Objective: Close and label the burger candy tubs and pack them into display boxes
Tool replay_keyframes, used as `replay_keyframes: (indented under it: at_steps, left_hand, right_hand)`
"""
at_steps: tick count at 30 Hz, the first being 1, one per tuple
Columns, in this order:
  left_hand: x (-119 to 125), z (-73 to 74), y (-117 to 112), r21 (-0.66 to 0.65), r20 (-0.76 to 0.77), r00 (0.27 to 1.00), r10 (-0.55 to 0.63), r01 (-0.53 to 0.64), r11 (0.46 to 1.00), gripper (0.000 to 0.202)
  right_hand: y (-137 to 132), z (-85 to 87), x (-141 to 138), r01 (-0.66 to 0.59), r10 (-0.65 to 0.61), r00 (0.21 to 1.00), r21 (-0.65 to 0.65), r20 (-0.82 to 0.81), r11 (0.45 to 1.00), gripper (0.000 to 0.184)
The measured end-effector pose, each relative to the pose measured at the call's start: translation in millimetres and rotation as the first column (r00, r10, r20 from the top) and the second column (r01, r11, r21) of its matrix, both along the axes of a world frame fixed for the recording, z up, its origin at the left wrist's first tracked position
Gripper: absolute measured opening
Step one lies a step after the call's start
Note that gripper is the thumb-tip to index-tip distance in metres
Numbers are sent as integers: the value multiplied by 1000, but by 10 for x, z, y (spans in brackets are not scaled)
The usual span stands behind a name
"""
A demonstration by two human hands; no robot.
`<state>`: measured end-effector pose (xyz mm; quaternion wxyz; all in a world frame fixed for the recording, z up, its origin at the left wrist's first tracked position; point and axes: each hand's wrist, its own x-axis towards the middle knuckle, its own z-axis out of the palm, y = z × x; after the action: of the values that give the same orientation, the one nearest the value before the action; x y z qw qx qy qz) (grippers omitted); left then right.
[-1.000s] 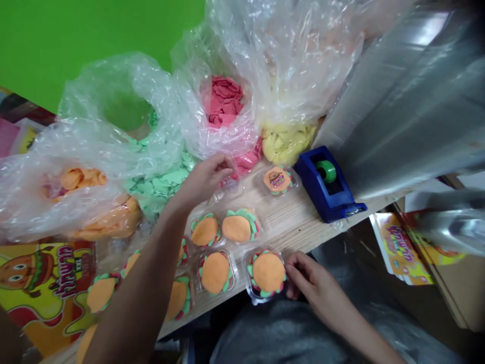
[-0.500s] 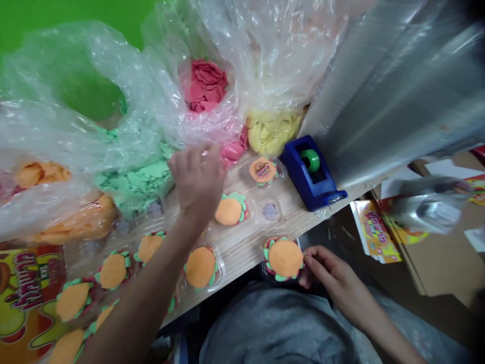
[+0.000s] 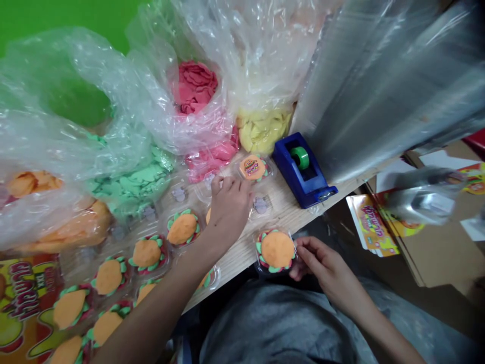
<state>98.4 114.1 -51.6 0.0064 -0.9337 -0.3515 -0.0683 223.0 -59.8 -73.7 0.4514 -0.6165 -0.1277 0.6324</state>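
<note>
The right hand (image 3: 322, 263) pinches the rim of a clear plastic tray (image 3: 257, 265) holding a burger-shaped candy (image 3: 277, 249). The left hand (image 3: 229, 212), fingers curled, rests among more trayed burger candies (image 3: 182, 228) on a wooden table (image 3: 280, 217), just beside a labelled candy (image 3: 252, 168). A blue tape dispenser (image 3: 299, 169) with a green roll (image 3: 299, 157) stands nearby. Beyond, clear plastic bags (image 3: 76, 76) hold pink pieces (image 3: 195, 86), yellow pieces (image 3: 263, 131), green pieces (image 3: 132, 184) and orange pieces (image 3: 64, 227).
</note>
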Motion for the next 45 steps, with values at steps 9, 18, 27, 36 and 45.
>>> replay_keyframes:
  at_steps: [9, 18, 27, 36, 45]
  left_hand:
    - [-286, 113, -598, -273, 432, 901, -33, 166, 948, 24]
    - [-446, -262, -1113, -212, 435, 885, -165, 278, 937, 27]
    - [-421, -283, -1200, -306, 445, 895, 27, 123, 944, 42]
    - [-346, -148, -1190, -862, 360, 516, 777, -135, 489, 29]
    - [-678, 68, -1122, -993, 118, 611, 783, 71, 94, 30]
  right_hand:
    - [3, 24, -14, 85, -96, 970, -61, -222, 995, 57]
    - [8, -29, -22, 164, -161, 952, -10, -261, 986, 41]
    - [31, -110, -28, 106, -102, 988, 28, -113, 994, 44]
    - [-43, -33, -48, 65, -63, 998, 115, -24, 991, 37]
    - [-331, 48, -231, -68, 35, 980, 160, 196, 985, 25]
